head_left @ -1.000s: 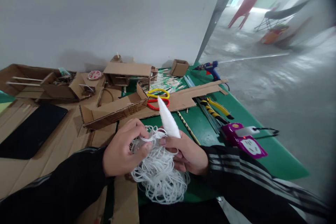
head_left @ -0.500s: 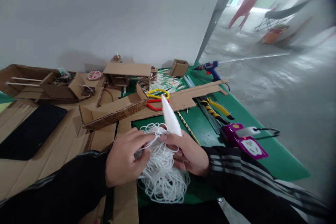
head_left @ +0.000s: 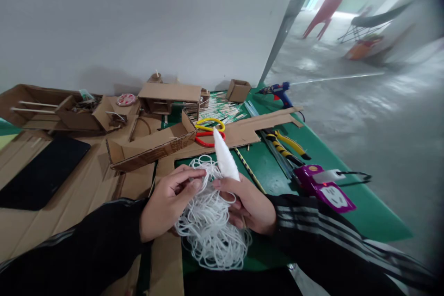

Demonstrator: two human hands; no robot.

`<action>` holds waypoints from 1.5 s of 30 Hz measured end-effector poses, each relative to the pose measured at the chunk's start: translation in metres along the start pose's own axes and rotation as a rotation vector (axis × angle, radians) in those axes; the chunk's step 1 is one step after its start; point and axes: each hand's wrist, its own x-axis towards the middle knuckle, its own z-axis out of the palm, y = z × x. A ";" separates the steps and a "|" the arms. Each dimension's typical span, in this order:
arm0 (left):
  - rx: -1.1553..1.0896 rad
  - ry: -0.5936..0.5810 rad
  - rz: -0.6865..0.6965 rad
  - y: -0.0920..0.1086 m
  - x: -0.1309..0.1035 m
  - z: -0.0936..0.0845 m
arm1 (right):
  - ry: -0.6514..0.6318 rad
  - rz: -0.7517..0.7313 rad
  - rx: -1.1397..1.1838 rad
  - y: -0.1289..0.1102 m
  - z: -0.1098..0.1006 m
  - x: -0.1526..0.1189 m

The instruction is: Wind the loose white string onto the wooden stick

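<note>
A tangled bundle of white cord (head_left: pixel 217 236) hangs between my hands over the green table, near its front edge. My left hand (head_left: pixel 169 203) pinches strands at the upper left of the bundle, thumb and index finger together. My right hand (head_left: pixel 251 203) wraps round the bundle's right side, thumb pressed on the strands. Between its thumb and fingers a white, pointed, cone-like piece (head_left: pixel 226 157) sticks up; its lower end is hidden in the hand. Behind its tip lie the red and yellow handles (head_left: pixel 210 132) of what may be scissors.
Cardboard boxes (head_left: pixel 152 145) and a flat black panel (head_left: pixel 45 171) lie to the left. Thin sticks (head_left: pixel 222 111) are scattered at the back. To the right are a blue glue gun (head_left: pixel 277 92), yellow-black pliers (head_left: pixel 287 148) and a purple power strip (head_left: pixel 322 189) with a cable.
My left hand's fingers have closed in from a wider curl to a pinch on the upper strands. Some cord has dropped lower left. My right hand stays in place.
</note>
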 end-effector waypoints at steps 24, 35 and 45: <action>0.606 0.169 0.214 0.010 0.001 0.005 | -0.197 0.034 0.023 0.004 -0.001 -0.001; 0.096 0.187 0.091 0.002 -0.012 0.000 | -0.123 0.012 0.017 0.000 0.001 -0.001; 0.101 0.280 0.116 -0.011 -0.015 0.001 | -0.068 0.036 -0.047 -0.001 0.002 -0.003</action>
